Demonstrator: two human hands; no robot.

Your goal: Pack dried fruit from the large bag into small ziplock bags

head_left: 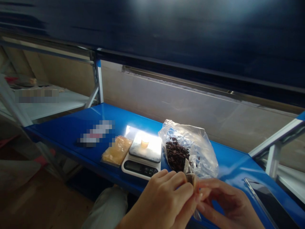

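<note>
My left hand (166, 194) and my right hand (224, 200) meet at the front of the blue shelf, both closed on a small clear plastic bag (190, 176). Fingers cover most of this bag; something dark shows through it. Right behind my hands lies a large clear plastic bag (202, 146), open towards me, with dark dried pieces (176, 154) inside. To its left stands a white digital scale (143, 159). On the scale's plate sits a small yellowish cup-like object (144, 144).
A stack of yellowish clear bags (117, 150) lies left of the scale. Farther left is a blurred-out item (96, 133). A phone-like dark slab (269, 200) lies at the right. An upper dark shelf (152, 41) hangs low overhead, and metal posts (98, 82) frame the sides.
</note>
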